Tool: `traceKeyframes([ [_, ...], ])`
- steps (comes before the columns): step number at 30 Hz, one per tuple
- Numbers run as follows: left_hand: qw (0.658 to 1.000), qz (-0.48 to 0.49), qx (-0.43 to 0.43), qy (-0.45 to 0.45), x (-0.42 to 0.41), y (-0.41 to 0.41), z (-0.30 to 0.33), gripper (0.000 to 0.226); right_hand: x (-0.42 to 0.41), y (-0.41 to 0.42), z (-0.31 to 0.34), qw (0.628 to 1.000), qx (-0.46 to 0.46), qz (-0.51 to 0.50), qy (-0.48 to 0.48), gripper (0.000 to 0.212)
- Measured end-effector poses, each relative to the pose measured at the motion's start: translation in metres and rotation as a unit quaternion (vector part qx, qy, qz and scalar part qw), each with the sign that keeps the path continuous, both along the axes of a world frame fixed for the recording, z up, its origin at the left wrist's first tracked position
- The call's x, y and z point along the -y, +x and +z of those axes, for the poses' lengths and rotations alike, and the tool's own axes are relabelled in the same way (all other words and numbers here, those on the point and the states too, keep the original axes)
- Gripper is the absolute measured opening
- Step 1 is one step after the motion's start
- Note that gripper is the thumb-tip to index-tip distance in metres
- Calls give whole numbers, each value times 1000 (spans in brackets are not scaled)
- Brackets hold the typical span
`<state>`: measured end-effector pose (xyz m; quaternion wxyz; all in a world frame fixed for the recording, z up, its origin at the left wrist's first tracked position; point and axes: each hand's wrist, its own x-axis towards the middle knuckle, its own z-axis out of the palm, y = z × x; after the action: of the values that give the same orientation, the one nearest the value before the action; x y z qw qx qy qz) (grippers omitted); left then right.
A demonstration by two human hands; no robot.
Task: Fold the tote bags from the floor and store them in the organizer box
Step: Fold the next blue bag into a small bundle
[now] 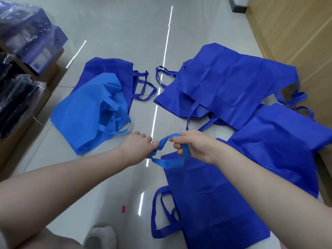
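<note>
Tote bags of royal-blue non-woven fabric [224, 83] are lying scattered on the glossy grey tiled floor [125, 33]. Both grips are pinching one lighter blue strap handle [164, 141], left hand [138, 148] and right hand [195, 146]. Pulling the strap taut and even should be helping the fold.

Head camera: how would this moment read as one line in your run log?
left hand: pinches light blue fabric handle strap | right hand: grips same strap | dark blue fabric tote bags: unfolded on grey tiled floor
</note>
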<state>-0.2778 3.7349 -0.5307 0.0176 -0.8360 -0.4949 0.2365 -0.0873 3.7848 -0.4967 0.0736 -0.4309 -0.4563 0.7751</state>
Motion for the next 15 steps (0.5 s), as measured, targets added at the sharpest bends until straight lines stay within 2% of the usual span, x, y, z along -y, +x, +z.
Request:
traceKeyframes([
  [2,996,81,33,4,-1,-1,-5,29,6,-4,10,999,-33,2,-10,18],
  [3,985,150,79,9,-4,-3,-6,27,11,-6,14,999,-40,21,-9,23],
  [5,944,280,174,17,-11,-10,-2,31,25,-11,21,992,-14,112,50,26],
  [8,862,389,325,-7,-12,-23,3,47,42,-19,26,936,103,269,201,25],
  [9,826,419,376,-27,-9,-26,1,45,42,-20,28,904,141,310,257,24],
  [10,779,448,435,-50,-5,-29,-2,37,39,-21,29,857,184,351,330,24],
  [12,649,490,573,-101,0,-34,-4,21,33,-22,32,763,253,396,445,29],
  [13,585,494,631,-121,1,-35,-1,18,30,-22,34,750,268,381,469,33],
  [14,533,488,678,-136,1,-37,3,18,28,-22,36,758,270,348,482,35],
  [15,494,475,713,-145,0,-37,8,18,27,-23,38,777,264,298,489,37],
])
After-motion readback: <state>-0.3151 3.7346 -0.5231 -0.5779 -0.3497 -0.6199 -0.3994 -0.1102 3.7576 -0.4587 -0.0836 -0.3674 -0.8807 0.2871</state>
